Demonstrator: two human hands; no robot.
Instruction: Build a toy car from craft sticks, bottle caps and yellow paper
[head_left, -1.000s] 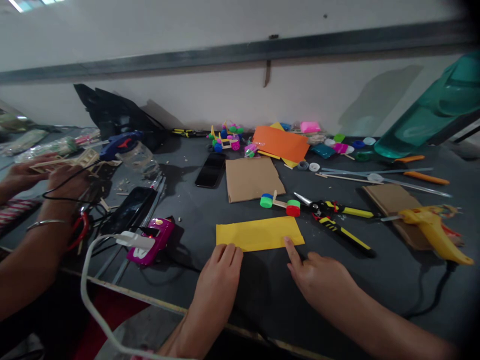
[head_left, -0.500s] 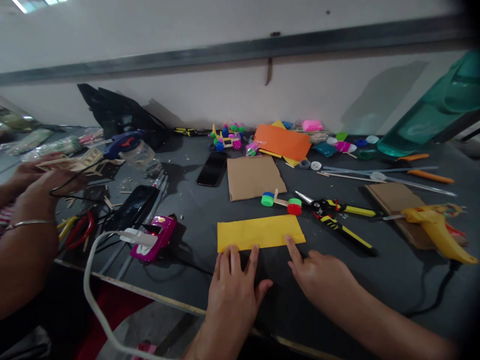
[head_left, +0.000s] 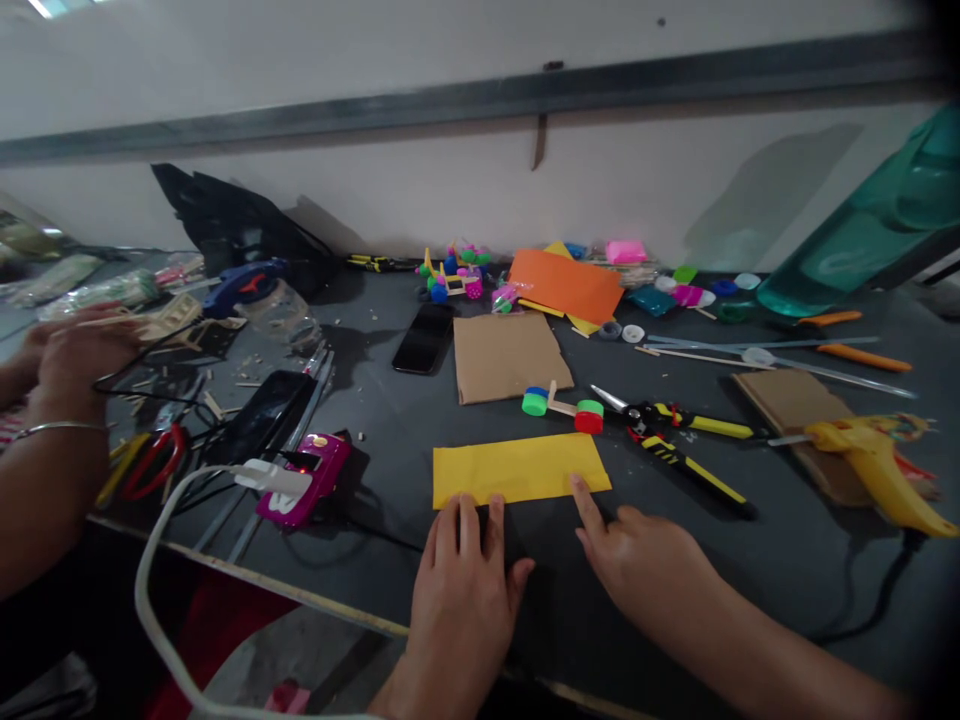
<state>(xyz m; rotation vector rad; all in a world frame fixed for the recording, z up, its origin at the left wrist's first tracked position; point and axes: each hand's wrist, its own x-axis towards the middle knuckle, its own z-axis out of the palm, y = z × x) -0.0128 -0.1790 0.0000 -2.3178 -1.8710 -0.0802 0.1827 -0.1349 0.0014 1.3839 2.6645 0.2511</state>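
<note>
A folded yellow paper strip (head_left: 517,468) lies flat on the dark table in front of me. My left hand (head_left: 466,590) rests its spread fingertips on the strip's near edge, thumb out to the side. With the index finger stretched, my right hand (head_left: 637,560) touches the strip near its right end; its other fingers are curled and partly hidden. Just beyond the paper sits a small stick piece with green, blue and red bottle caps (head_left: 562,408). Yellow-and-black snips (head_left: 667,435) lie to its right, blades apart. A cardboard piece (head_left: 510,355) lies behind the caps.
At right are a yellow glue gun (head_left: 862,455) on cardboard and a teal bottle (head_left: 847,240). A pink power adapter (head_left: 307,480), a phone (head_left: 424,338) and orange paper (head_left: 566,285) lie about. At left, another person's hands (head_left: 75,350) hold a wooden stick construction.
My left fingers have shifted slightly left along the paper's near edge. My right finger stays in place. The other person's hands have moved a little left.
</note>
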